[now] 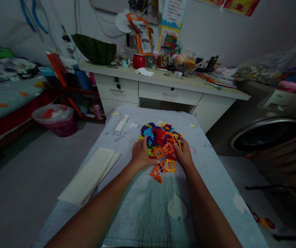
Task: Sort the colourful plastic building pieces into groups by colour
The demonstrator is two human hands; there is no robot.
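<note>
A heap of colourful plastic interlocking building pieces (159, 136) with notched edges lies on the cloth-covered table. Red, orange, blue, purple, yellow and green ones overlap in it. My left hand (140, 153) rests against the heap's left side, thumb and fingers apart. On the other side, my right hand (184, 151) touches the pieces with thumb and index finger spread; its other fingers are partly hidden. An orange triangular piece (156, 174) sticks out at the near edge, beside a yellow square piece (170, 165).
Left on the table lie a folded cream cloth (88, 175) and a white slim box (122, 123). Beyond stands a white desk (163, 81) bearing a cut watermelon (96, 50), a red mug (138, 61) and jars. A washing machine (267, 117) is right, a pink bin (60, 120) left.
</note>
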